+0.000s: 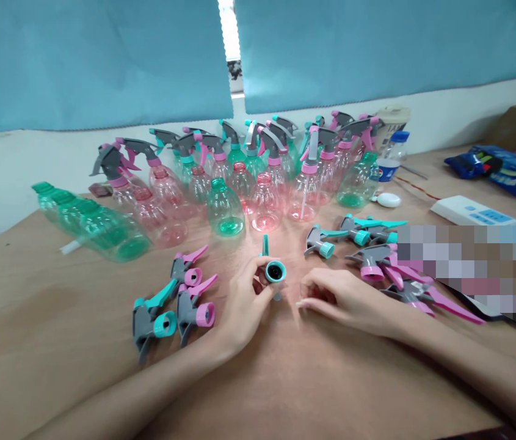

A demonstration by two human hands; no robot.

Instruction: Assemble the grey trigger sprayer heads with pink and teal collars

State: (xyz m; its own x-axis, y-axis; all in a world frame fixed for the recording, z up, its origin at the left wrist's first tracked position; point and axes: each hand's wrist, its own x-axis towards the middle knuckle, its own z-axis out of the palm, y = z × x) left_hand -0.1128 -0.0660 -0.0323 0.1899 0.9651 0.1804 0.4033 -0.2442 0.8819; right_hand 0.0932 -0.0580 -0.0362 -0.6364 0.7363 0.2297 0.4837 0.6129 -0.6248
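Observation:
My left hand grips a teal-collared trigger spray head over the table, its round opening facing me and its dark inside showing. Just to the right, my right hand is closed, thumb and fingertips pinched near the collar but apart from it. Whatever those fingertips may hold is too small or blurred to make out. Left of my left hand lie pink spray heads and a teal one. Beyond my right hand are teal spray heads and pink ones.
Open green bottles and pink bottles stand ahead, with several spray-topped bottles among and behind them. Green bottles stand at the left. A power strip, a blue packet and a blue-capped bottle are at the right.

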